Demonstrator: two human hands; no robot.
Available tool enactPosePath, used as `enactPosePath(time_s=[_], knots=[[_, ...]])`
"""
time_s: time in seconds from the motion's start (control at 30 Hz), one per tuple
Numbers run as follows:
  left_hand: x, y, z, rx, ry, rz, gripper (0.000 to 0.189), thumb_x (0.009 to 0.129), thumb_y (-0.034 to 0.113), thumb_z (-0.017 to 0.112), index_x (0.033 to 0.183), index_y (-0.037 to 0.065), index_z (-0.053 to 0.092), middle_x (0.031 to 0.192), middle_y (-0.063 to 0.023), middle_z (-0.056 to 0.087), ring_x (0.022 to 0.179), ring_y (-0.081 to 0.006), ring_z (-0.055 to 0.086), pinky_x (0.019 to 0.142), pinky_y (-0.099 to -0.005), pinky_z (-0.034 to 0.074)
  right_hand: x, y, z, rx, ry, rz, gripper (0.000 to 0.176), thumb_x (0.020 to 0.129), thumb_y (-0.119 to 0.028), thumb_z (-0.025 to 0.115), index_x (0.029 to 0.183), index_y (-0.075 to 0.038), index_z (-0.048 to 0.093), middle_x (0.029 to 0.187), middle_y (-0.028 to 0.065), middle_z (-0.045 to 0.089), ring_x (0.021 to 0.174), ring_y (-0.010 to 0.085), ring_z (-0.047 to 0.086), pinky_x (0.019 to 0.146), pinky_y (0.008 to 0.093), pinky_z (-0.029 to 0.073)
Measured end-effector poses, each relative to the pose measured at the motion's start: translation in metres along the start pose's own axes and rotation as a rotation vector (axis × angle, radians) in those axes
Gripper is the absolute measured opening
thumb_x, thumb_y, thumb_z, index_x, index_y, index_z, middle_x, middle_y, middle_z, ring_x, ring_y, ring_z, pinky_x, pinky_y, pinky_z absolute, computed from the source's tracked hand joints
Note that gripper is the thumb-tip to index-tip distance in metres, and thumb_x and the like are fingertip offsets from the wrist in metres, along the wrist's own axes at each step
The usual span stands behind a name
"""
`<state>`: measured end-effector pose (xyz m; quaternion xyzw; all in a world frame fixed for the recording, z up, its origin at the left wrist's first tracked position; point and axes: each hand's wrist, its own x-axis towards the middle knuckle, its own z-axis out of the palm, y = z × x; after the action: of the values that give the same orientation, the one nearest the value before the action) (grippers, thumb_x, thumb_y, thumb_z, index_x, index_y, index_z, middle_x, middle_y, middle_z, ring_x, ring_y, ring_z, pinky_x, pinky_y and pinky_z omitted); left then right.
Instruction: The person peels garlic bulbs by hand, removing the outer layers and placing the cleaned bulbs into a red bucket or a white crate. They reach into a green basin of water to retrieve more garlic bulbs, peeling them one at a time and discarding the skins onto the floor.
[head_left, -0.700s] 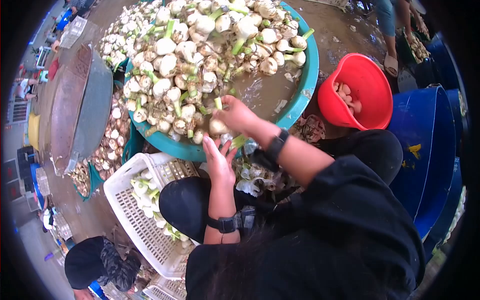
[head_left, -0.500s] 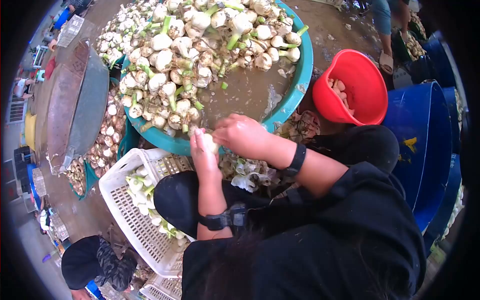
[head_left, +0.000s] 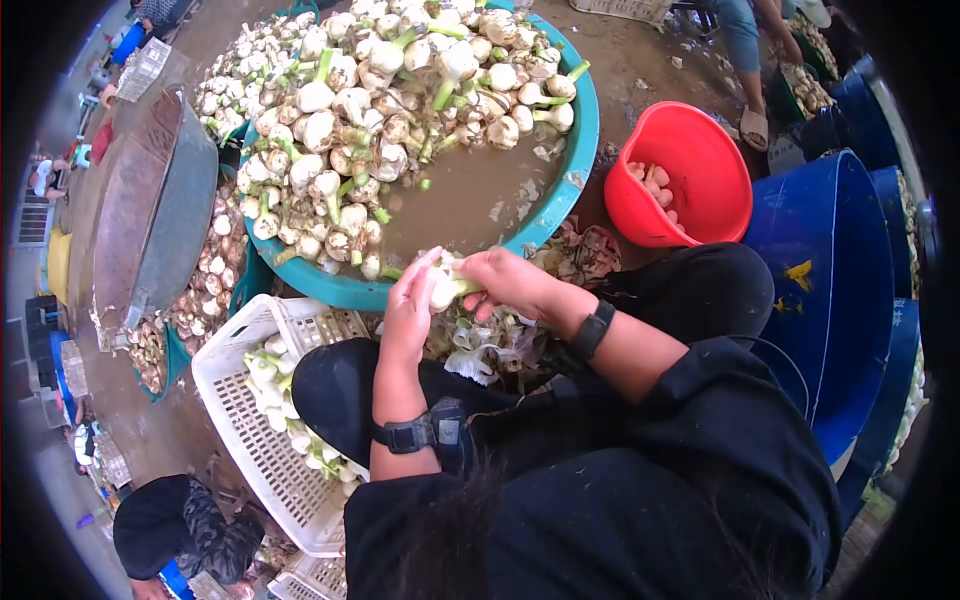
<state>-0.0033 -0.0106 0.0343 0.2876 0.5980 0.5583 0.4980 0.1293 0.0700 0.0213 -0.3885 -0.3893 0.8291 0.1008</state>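
Observation:
A pale garlic bulb (head_left: 445, 291) with a short green stem sits between my two hands, just over the near rim of the teal tub (head_left: 345, 292). My left hand (head_left: 408, 302) is closed round the bulb from the left. From the right, my right hand (head_left: 508, 282) has its fingers at the stem; its fingertips are partly hidden. Muddy water and a heap of garlic bulbs (head_left: 318, 130) with cut green stems fill the tub. Below my hands lie loose papery garlic peels (head_left: 478, 345).
A white slotted crate (head_left: 235, 395) with peeled garlic stands at my left knee. At right are a red bucket (head_left: 700, 180) holding some bulbs or cloves and large blue barrels (head_left: 800, 320). A metal wheelbarrow (head_left: 170, 210) stands left; other people sit around.
The garlic bulb and both hands have come slightly nearer to me, off the water's edge. My right hand has turned, showing its fingers at the stem. The camera view has shifted slightly.

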Motion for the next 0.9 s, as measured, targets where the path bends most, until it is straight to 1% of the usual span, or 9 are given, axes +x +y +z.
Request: enactPosePath(time_s=[0.13,0.2,0.27,0.4,0.53,0.6,0.7,0.77,0.9], knots=[[-0.012,0.01,0.003,0.216,-0.14,-0.081,0.043,0.081,0.006,0.057,0.122,-0.001,0.046,0.118,-0.0105,0.052,0.105,-0.0149,0.049,0.091,-0.0282,0.037,-0.003,0.001,-0.008,-0.749,0.059,-0.449,0.023,0.084,-0.022,0.056,0.081,-0.001,0.063,0.062,0.0037,0.058,0.052,0.0101,0.051,0.049,0.0226,0.044],[-0.02,0.012,0.007,0.353,-0.213,0.15,0.05,0.077,0.004,0.062,0.123,-0.002,0.045,0.125,-0.0122,0.046,0.112,-0.0147,0.044,0.091,-0.0281,0.038,0.0,0.001,-0.011,-0.763,0.132,-0.313,0.023,0.084,-0.02,0.057,0.078,0.001,0.063,0.062,0.004,0.059,0.05,0.0104,0.052,0.045,0.0236,0.045],[-0.027,0.022,0.011,0.534,-0.209,0.174,0.053,0.073,0.002,0.063,0.123,-0.001,0.045,0.129,-0.0124,0.043,0.115,-0.0177,0.043,0.094,-0.0293,0.036,0.004,0.008,-0.016,-0.214,0.018,-0.034,0.022,0.084,-0.018,0.057,0.076,0.002,0.062,0.063,0.0054,0.06,0.047,0.0114,0.052,0.04,0.0238,0.045],[-0.035,0.025,0.019,1.433,-0.241,0.684,0.041,0.076,-0.007,0.054,0.117,-0.002,0.05,0.129,-0.0142,0.043,0.117,-0.0223,0.043,0.096,-0.0309,0.036,-0.003,0.004,-0.012,0.175,-0.042,-0.012,0.018,0.086,-0.016,0.055,0.082,0.001,0.06,0.07,0.0056,0.062,0.051,0.0119,0.056,0.039,0.0228,0.045],[-0.03,-0.005,0.034,-0.188,0.327,0.248,0.024,0.086,0.006,0.052,0.108,-0.002,0.053,0.114,-0.0126,0.054,0.102,-0.0229,0.055,0.088,-0.0322,0.044,-0.034,-0.009,0.006,0.631,-0.121,-0.291,0.016,0.087,-0.014,0.053,0.089,0.0,0.06,0.077,0.004,0.062,0.069,0.0112,0.058,0.06,0.0235,0.048],[-0.032,0.0,0.029,-0.532,0.358,0.097,0.024,0.087,0.014,0.053,0.106,-0.001,0.052,0.108,-0.0101,0.056,0.1,-0.0212,0.055,0.087,-0.0319,0.046,-0.047,0.008,-0.011,-0.145,-0.072,-0.41,0.013,0.086,-0.013,0.053,0.089,-0.003,0.062,0.075,0.0004,0.062,0.07,0.0061,0.055,0.063,0.0234,0.046],[-0.032,-0.001,0.014,-0.665,0.483,-0.006,0.026,0.088,0.02,0.052,0.104,0.001,0.052,0.106,-0.0086,0.057,0.1,-0.0196,0.055,0.084,-0.0321,0.048,-0.055,0.034,-0.029,-0.422,-0.18,-0.393,0.016,0.083,-0.018,0.057,0.086,-0.003,0.063,0.071,0.0023,0.063,0.069,0.0109,0.059,0.065,0.0259,0.047],[-0.041,0.008,0.008,-0.483,0.574,-0.019,0.033,0.083,0.032,0.058,0.097,0.002,0.055,0.094,-0.0058,0.059,0.084,-0.0137,0.057,0.072,-0.0271,0.049,-0.039,0.057,-0.042,-1.38,-0.02,-0.363,0.025,0.078,-0.027,0.06,0.088,-0.004,0.062,0.08,0.0097,0.063,0.076,0.0203,0.061,0.068,0.0316,0.048],[-0.058,0.04,0.029,-0.181,0.818,-0.001,0.029,0.082,0.03,0.062,0.081,0.001,0.058,0.063,-0.0025,0.055,0.052,-0.0085,0.051,0.048,-0.021,0.043,-0.06,0.014,-0.017,-1.214,0.215,-0.557,0.035,0.074,-0.029,0.063,0.098,-0.004,0.059,0.101,0.0166,0.057,0.09,0.0287,0.057,0.077,0.0395,0.046]])
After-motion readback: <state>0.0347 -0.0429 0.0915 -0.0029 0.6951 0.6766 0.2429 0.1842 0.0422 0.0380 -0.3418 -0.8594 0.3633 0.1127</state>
